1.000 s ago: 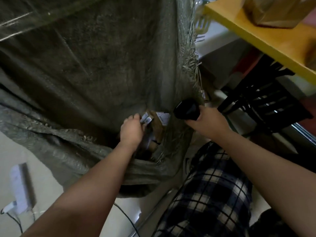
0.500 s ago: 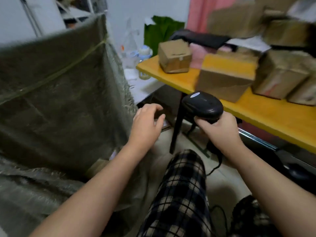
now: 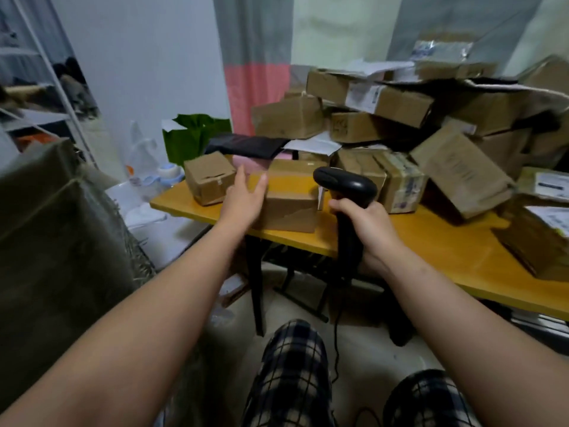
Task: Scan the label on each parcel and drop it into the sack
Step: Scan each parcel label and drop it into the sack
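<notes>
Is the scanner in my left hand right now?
No, the right hand grips the scanner, while the left hand is open near a cardboard box.

A home room used for parcel sorting: curtains (image 3: 257, 57), piled cardboard parcels (image 3: 400, 124), yellow table (image 3: 431, 241).

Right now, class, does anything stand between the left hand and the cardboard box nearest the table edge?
Nothing visible does. The left hand is open right at the left side of the cardboard box; the smaller box sits beside it, not between.

Yellow table (image 3: 431, 241), heaped cardboard parcels (image 3: 385, 118), black pouch (image 3: 246, 145)
</notes>
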A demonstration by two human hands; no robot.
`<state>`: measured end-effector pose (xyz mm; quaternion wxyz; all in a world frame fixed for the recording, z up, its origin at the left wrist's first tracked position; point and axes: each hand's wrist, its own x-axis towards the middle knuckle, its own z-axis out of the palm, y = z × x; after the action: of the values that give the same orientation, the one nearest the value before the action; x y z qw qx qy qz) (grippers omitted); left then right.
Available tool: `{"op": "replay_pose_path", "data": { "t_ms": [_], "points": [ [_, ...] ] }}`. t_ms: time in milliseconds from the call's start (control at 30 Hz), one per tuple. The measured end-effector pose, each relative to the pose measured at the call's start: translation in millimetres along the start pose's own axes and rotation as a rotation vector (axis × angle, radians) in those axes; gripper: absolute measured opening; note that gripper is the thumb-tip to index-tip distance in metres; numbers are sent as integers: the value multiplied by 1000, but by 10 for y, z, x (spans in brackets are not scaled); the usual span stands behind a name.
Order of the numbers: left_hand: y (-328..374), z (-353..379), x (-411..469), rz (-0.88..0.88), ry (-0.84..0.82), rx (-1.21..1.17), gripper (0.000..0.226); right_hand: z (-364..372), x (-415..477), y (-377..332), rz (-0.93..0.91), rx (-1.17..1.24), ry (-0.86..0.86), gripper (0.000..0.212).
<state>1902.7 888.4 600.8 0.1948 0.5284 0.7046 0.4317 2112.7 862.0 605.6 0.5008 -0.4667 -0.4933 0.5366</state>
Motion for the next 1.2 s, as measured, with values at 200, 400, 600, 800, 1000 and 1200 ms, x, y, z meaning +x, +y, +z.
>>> {"op": "replay_pose_path", "data": {
  "t_ms": [200, 400, 600, 800, 1000, 1200],
  "points": [
    [-80, 62, -238, 23, 36, -132, 57, 67, -20, -22, 106, 124, -22, 19],
    [-136, 117, -636, 16, 34, -412, 34, -244, -266, 139, 19, 141, 26, 9],
    [46, 311, -811, -18, 19, -557, 9, -543, -436, 206, 36, 166, 77, 28],
    [188, 412, -971, -14, -140, -648, 33, -694, -507, 216, -10, 172, 81, 23],
    [324, 412, -928, 31, -268, -691, 31, -708, -552, 290, -3, 215, 80, 21],
    [325, 436, -805, 26, -283, -526, 80, -696, -536, 199, 17, 381, 66, 14]
  ]
}}
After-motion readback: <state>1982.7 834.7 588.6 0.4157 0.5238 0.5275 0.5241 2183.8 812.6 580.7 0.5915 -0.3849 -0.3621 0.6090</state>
